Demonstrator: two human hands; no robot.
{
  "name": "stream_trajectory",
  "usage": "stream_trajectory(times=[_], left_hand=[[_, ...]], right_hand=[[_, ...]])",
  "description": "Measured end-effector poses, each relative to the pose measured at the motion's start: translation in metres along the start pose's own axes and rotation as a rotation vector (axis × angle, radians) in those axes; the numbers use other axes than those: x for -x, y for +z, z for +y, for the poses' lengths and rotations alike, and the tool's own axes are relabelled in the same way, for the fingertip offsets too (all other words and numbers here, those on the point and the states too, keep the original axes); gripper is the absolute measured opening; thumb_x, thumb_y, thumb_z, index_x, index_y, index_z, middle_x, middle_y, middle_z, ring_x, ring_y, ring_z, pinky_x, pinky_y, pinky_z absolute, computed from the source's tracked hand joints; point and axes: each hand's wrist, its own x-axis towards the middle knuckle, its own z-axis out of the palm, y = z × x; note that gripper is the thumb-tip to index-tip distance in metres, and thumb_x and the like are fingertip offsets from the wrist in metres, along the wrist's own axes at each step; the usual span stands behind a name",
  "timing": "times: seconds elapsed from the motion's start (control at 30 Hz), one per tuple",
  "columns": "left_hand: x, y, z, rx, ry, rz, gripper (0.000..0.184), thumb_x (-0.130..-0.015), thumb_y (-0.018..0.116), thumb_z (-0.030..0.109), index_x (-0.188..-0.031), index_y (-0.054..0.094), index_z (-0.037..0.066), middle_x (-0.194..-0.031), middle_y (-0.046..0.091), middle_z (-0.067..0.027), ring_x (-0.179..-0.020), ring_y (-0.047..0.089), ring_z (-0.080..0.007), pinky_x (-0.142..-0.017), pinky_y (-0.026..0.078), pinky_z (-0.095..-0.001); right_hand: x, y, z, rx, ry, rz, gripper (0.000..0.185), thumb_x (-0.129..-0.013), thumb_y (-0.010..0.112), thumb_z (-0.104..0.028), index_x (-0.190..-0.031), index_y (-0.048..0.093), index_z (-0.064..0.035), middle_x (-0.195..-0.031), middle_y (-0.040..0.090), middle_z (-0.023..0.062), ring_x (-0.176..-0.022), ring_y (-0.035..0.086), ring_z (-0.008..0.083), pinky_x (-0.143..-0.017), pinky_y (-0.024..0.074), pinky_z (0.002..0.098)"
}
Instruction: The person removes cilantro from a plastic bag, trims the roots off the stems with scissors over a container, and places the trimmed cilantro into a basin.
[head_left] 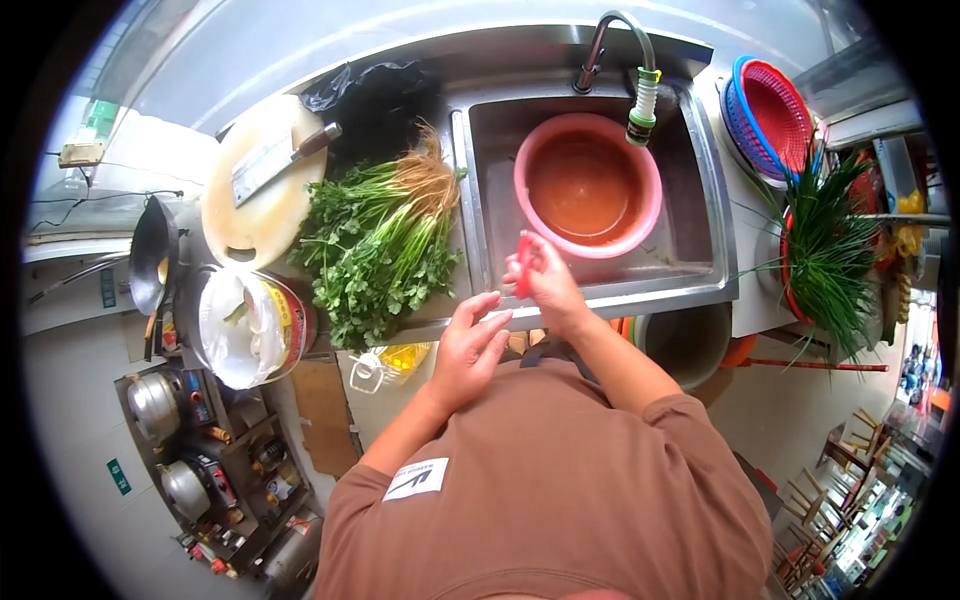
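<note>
My right hand is closed on a small pinkish-red strip, whose kind I cannot make out, at the front rim of the sink. Beside it and lower, my left hand holds nothing, its fingers apart. In the sink stands a pink basin with reddish-brown water. A bunch of leafy green herbs, with its roots toward the sink, lies left of the basin on the counter.
A cleaver rests on a round cutting board. Below it stands a white bucket. The faucet hangs over the basin. To the right are blue and red baskets and long green chives.
</note>
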Motion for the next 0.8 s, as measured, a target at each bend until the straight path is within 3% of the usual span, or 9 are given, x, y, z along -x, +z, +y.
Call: stream_trajectory(times=[0.1, 0.17, 0.2, 0.27, 0.37, 0.5, 0.63, 0.73, 0.8], left_hand=[[-0.003, 0.000, 0.002, -0.060, -0.090, 0.032, 0.027, -0.088, 0.064, -0.001, -0.115, 0.067, -0.001, -0.123, 0.060, -0.0176, -0.114, 0.059, -0.0288, -0.097, 0.047, -0.0363], [-0.003, -0.002, 0.000, -0.129, -0.117, 0.078, 0.025, -0.089, 0.063, 0.000, -0.113, 0.067, -0.001, -0.116, 0.064, -0.0164, -0.110, 0.061, -0.0278, -0.095, 0.047, -0.0355], [-0.001, -0.004, -0.002, -0.130, -0.159, 0.092, 0.024, -0.089, 0.063, 0.000, -0.112, 0.068, -0.002, -0.114, 0.065, -0.0163, -0.108, 0.062, -0.0280, -0.094, 0.048, -0.0353], [0.003, -0.004, -0.005, -0.161, -0.198, 0.128, 0.020, -0.091, 0.062, 0.001, -0.109, 0.068, -0.002, -0.111, 0.066, -0.0156, -0.104, 0.063, -0.0274, -0.091, 0.050, -0.0340], [0.006, -0.006, -0.001, -0.268, -0.209, 0.147, 0.020, -0.090, 0.063, 0.002, -0.108, 0.068, -0.004, -0.110, 0.066, -0.0177, -0.102, 0.064, -0.0298, -0.089, 0.051, -0.0355], [0.012, 0.000, -0.003, -0.229, -0.302, 0.208, 0.019, -0.090, 0.063, 0.002, -0.107, 0.068, -0.004, -0.109, 0.066, -0.0177, -0.101, 0.064, -0.0294, -0.088, 0.051, -0.0352], [0.009, -0.005, -0.001, -0.249, -0.337, 0.204, 0.019, -0.090, 0.062, 0.003, -0.107, 0.068, -0.004, -0.106, 0.067, -0.0166, -0.099, 0.065, -0.0282, -0.087, 0.051, -0.0345], [-0.006, -0.020, -0.008, -0.348, -0.247, 0.181, 0.019, -0.089, 0.064, 0.003, -0.107, 0.068, -0.002, -0.103, 0.068, -0.0154, -0.096, 0.066, -0.0279, -0.085, 0.052, -0.0347], [-0.025, -0.037, -0.016, -0.471, -0.193, 0.215, 0.018, -0.088, 0.064, 0.004, -0.105, 0.069, 0.000, -0.101, 0.068, -0.0155, -0.094, 0.066, -0.0295, -0.083, 0.052, -0.0359]], right_hand=[[-0.062, -0.083, 0.012, 0.730, -0.284, 0.264, 0.064, -0.089, 0.065, -0.028, -0.142, 0.041, -0.0002, -0.115, 0.065, 0.0175, -0.100, 0.066, 0.0266, -0.087, 0.0525, 0.0398], [-0.092, -0.118, -0.012, 1.233, -0.133, 0.289, 0.058, -0.087, 0.062, -0.029, -0.134, 0.051, 0.0023, -0.116, 0.067, 0.0224, -0.105, 0.066, 0.0332, -0.091, 0.0508, 0.0418], [-0.106, -0.123, -0.018, 1.223, -0.130, 0.275, 0.058, -0.087, 0.062, -0.029, -0.134, 0.051, 0.0023, -0.116, 0.067, 0.0224, -0.105, 0.066, 0.0332, -0.091, 0.0508, 0.0418], [-0.125, -0.129, -0.025, 1.569, 0.250, 0.111, 0.048, -0.086, 0.058, -0.027, -0.124, 0.062, 0.0016, -0.110, 0.068, 0.0235, -0.104, 0.066, 0.0358, -0.091, 0.0510, 0.0426], [-0.136, -0.114, -0.012, 1.751, 0.396, -0.248, 0.038, -0.086, 0.055, -0.022, -0.114, 0.068, 0.0002, -0.110, 0.068, 0.0238, -0.102, 0.067, 0.0360, -0.089, 0.0518, 0.0423], [-0.144, -0.125, 0.004, 1.366, 0.469, -0.338, 0.035, -0.082, 0.064, -0.026, -0.103, 0.073, -0.0006, -0.093, 0.071, 0.0219, -0.088, 0.070, 0.0317, -0.080, 0.0527, 0.0403], [-0.150, -0.152, 0.009, 1.251, 0.322, -0.506, 0.034, -0.075, 0.072, -0.025, -0.100, 0.074, -0.0023, -0.080, 0.071, 0.0146, -0.072, 0.068, 0.0238, -0.069, 0.0519, 0.0371], [-0.147, -0.160, -0.003, 1.075, 0.500, -0.524, 0.020, -0.078, 0.068, -0.014, -0.093, 0.070, -0.0012, -0.060, 0.057, 0.0060, -0.047, 0.057, 0.0162, -0.040, 0.0430, 0.0327], [-0.138, -0.157, -0.018, 1.046, 0.448, -0.452, 0.028, -0.079, 0.073, -0.020, -0.098, 0.067, -0.0002, -0.062, 0.055, 0.0045, -0.047, 0.054, 0.0149, -0.040, 0.0417, 0.0311]])
